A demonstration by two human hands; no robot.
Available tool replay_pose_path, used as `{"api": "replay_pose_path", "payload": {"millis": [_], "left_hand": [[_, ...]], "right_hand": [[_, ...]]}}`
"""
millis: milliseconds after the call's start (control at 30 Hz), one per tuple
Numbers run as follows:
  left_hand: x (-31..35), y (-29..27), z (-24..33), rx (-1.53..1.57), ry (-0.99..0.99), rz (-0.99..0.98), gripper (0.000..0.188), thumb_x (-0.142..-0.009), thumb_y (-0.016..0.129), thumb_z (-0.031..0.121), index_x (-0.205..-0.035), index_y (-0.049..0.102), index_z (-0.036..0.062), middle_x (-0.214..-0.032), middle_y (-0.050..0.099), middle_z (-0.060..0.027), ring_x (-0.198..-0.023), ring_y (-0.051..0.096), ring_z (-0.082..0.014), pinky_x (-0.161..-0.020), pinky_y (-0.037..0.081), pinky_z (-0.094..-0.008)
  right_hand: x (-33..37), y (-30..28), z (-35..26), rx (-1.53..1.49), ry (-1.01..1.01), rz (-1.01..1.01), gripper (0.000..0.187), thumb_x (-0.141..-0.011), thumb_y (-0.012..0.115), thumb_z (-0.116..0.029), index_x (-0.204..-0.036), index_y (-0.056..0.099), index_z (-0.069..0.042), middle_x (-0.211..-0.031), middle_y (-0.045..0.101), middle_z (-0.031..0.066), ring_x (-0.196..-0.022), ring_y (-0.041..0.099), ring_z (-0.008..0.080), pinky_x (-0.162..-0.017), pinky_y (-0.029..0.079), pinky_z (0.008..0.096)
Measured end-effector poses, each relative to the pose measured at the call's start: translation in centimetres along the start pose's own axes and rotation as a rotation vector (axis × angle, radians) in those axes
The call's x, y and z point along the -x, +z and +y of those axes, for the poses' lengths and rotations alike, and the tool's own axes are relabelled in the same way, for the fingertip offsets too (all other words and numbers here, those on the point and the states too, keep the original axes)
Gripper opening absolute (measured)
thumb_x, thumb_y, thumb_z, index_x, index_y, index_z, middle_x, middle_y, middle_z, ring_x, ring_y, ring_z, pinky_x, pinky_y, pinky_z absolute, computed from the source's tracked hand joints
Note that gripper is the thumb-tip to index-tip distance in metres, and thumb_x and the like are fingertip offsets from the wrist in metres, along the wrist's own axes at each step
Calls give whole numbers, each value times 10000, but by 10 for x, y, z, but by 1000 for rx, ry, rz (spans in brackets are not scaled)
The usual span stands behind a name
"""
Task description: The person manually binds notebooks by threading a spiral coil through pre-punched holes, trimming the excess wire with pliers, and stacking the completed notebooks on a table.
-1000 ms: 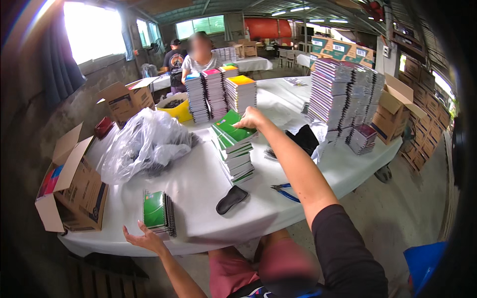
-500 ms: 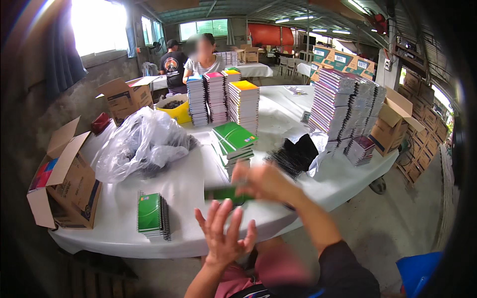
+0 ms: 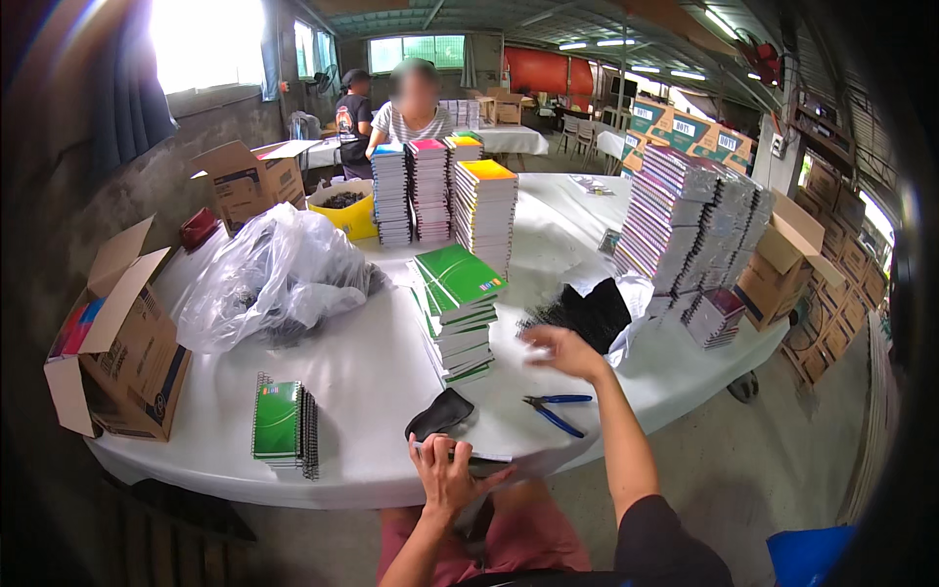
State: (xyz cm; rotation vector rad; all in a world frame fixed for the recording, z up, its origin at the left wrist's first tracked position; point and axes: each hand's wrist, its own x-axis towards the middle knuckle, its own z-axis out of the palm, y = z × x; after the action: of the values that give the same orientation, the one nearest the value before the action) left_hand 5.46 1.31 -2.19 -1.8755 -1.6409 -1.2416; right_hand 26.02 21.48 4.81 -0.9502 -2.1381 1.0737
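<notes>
At the table's near edge my left hand [image 3: 450,481] grips a thin notebook [image 3: 489,456], which is seen almost edge-on; its cover is mostly hidden. My right hand [image 3: 565,352] reaches out beside a pile of black binding spirals [image 3: 550,315], fingers loosely bent and apart, with nothing visible in them. Between the hands lie blue-handled pliers [image 3: 558,413], and a black cloth-like piece [image 3: 440,415] is just beyond my left hand. Farther off stands an uneven stack of green-covered notebooks [image 3: 458,279]. Spiral-bound green notebooks [image 3: 279,421] form a small stack at the left.
A clear plastic bag [image 3: 274,279] and an open carton [image 3: 142,367] occupy the left side. Tall notebook stacks [image 3: 484,220] stand at the back, with wrapped ones [image 3: 675,225] at the right. A yellow tub [image 3: 350,217] holds dark pieces. Across the table a person [image 3: 413,122] faces me.
My right hand has left the green notebook and moved right and away, toward the black spirals. My left hand has closed on the notebook lower down. The pliers and black piece are now uncovered.
</notes>
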Motion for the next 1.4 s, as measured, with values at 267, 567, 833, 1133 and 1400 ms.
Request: {"api": "replay_pose_path", "payload": {"millis": [267,567,833,1133,1400], "left_hand": [[-5,4,10,-94,-125,37,564,-531,752,571,-741,506,109,-869,441,-53,-937,437,-249,-905,252,-589],[-4,-1,-3,-126,-149,-58,476,-543,755,522,-728,539,139,-910,465,-28,-975,414,-258,-885,227,-610],[-11,-8,8,-140,-169,-65,401,-556,778,452,-704,562,148,-980,513,11,-1032,408,-249,-868,245,-628],[-18,0,6,-151,-210,-56,420,-541,778,466,-708,554,152,-848,446,2,-957,416,-234,-840,264,-594],[-17,2,9,-173,-238,-22,405,-552,773,458,-741,576,160,-905,470,-8,-989,424,-240,-882,239,-556]], "right_hand": [[-37,5,85,1112,296,249,484,-843,580,-344,-1241,498,-81,-1191,505,123,-1088,499,269,-859,414,461],[-50,-4,8,1053,218,154,502,-888,477,-133,-1372,347,-114,-1153,527,156,-1012,573,322,-831,448,470],[-18,-8,-17,210,-107,309,439,-950,437,-411,-1222,554,-86,-1233,550,180,-1063,574,339,-907,445,359],[70,72,-74,180,-206,31,241,-785,677,-82,-1021,692,-128,-808,591,69,-707,570,222,-656,458,316],[76,88,-53,128,-291,144,156,-812,657,-98,-964,692,-100,-810,585,56,-742,554,194,-673,451,306]]}}
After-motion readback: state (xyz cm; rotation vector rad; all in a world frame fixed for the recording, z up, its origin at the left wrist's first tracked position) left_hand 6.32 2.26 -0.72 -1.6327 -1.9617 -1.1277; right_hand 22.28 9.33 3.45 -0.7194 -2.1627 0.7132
